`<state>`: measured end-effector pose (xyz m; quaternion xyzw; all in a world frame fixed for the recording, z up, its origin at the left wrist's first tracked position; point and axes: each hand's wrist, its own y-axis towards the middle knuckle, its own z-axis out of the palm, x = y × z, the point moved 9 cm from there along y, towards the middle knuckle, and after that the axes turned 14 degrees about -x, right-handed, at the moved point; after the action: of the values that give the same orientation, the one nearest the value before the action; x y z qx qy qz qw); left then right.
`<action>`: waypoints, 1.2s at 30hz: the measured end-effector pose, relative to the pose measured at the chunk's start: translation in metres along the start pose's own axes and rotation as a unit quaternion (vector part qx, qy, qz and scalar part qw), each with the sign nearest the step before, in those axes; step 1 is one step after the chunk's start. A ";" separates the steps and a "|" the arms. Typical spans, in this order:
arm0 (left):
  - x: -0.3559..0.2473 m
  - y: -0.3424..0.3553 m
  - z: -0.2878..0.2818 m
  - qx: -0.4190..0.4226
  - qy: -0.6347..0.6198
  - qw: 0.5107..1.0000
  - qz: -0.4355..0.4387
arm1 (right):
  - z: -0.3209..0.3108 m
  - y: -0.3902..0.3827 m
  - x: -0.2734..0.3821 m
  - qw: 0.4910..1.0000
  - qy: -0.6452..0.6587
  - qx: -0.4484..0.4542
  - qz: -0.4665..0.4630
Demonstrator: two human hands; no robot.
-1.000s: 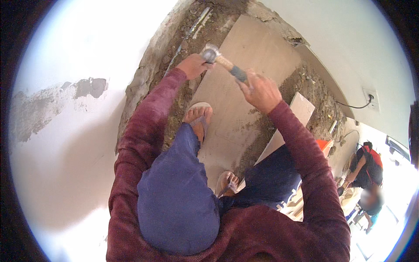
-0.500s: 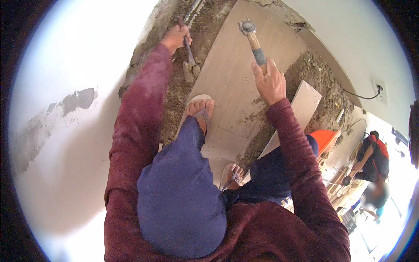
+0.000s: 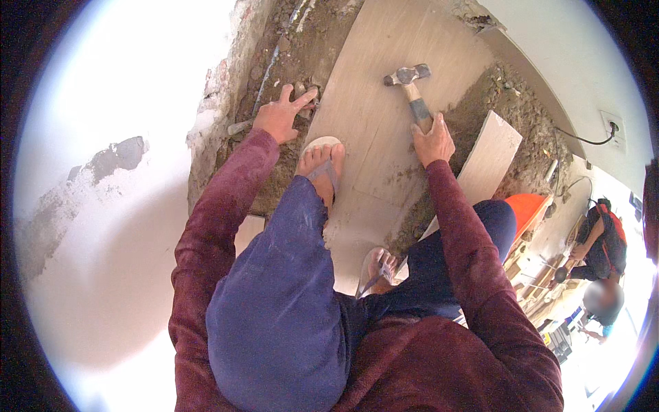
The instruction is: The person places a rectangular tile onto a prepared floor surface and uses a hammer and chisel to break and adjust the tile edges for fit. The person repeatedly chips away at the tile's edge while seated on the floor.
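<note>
While the right hand [image 3: 432, 143] grips the hammer [image 3: 419, 108] near the end of its handle, the hammer head [image 3: 408, 74] lies forward and slightly left of this hand, above the large pale slab [image 3: 371, 89]. The long axis points away from the body. Farther from it, the left hand [image 3: 277, 119] spreads its fingers, apparently holding nothing, over the soil strip [image 3: 322, 48].

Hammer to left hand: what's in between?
Head view: mostly the large beige panel between hammer and left hand, with a narrow strip of soil nearest the hand.
</note>
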<state>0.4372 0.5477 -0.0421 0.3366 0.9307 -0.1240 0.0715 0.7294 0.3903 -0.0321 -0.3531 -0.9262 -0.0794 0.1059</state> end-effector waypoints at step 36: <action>0.031 0.014 -0.011 -0.036 -0.390 0.914 -0.107 | 0.064 -0.065 0.122 0.671 0.571 0.315 0.353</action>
<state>0.4223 0.5805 -0.0406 0.1575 0.8630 -0.2187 0.4273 0.5884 0.4340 -0.0675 -0.4848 -0.4613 0.0738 0.7394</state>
